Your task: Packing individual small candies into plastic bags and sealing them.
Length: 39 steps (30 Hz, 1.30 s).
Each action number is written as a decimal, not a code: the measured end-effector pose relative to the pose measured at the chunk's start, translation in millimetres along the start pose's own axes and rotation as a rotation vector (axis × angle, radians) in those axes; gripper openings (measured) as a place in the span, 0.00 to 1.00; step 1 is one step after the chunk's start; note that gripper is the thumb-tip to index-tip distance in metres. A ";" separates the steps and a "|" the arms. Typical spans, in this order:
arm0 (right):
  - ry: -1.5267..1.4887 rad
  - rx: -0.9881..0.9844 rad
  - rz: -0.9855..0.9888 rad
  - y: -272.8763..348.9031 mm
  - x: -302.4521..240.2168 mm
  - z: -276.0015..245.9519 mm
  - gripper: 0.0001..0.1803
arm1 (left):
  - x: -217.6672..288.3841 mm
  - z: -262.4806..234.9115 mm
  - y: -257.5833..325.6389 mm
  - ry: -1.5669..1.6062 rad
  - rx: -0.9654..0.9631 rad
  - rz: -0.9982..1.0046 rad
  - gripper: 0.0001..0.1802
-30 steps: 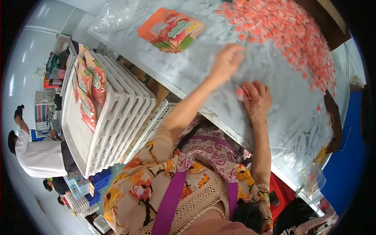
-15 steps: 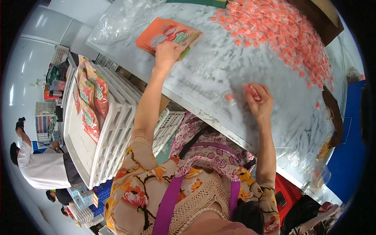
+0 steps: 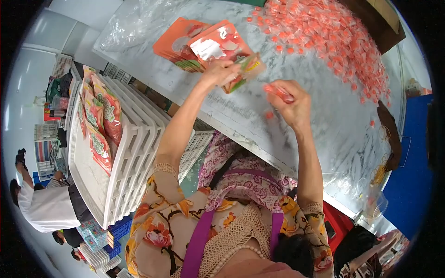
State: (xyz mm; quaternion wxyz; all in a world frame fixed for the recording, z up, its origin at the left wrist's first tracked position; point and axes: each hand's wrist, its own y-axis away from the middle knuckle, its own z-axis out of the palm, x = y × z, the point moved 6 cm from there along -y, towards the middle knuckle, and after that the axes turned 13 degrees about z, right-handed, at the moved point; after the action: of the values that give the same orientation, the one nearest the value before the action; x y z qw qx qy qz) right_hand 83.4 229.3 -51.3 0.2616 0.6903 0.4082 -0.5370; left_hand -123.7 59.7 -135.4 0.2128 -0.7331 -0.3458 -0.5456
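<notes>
My left hand (image 3: 221, 72) grips an orange printed pouch (image 3: 227, 48) by its lower edge and holds it tilted above the marble table (image 3: 324, 134). Close to its right, my right hand (image 3: 288, 99) is closed on a few small orange-wrapped sweets (image 3: 277, 90). One loose sweet (image 3: 268, 115) lies just below that hand. A pile of flat orange pouches (image 3: 178, 44) lies behind the held one. A broad heap of wrapped orange sweets (image 3: 333, 37) covers the far right of the table.
A stack of white slatted trays (image 3: 116, 171) stands at my left, with filled orange pouches (image 3: 99, 120) lying in the top one. Crumpled clear plastic (image 3: 125, 28) lies at the table's far left. A person in a white shirt (image 3: 44, 208) bends over at the lower left.
My left hand reached left to the pouch pile, took one pouch and brought it back toward my right hand, which has lifted with sweets in it.
</notes>
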 end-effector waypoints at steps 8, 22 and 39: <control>0.342 -0.174 -0.129 -0.1 9.5 45.8 0.18 | 23.4 51.5 25.3 -0.330 -0.227 0.177 0.09; 0.600 -0.180 -0.109 7.3 12.2 42.6 0.23 | 24.4 50.4 13.9 -0.099 -0.503 -0.097 0.15; 0.721 -0.319 0.055 -10.7 20.6 53.2 0.21 | 58.3 47.5 34.5 -0.429 -0.229 0.504 0.09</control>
State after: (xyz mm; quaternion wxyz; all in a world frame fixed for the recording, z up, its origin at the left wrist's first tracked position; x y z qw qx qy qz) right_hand 48.1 198.2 -85.4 0.2197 0.7960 0.5336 -0.1826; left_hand -57.6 85.3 -92.9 0.1798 -0.9125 -0.1276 -0.3445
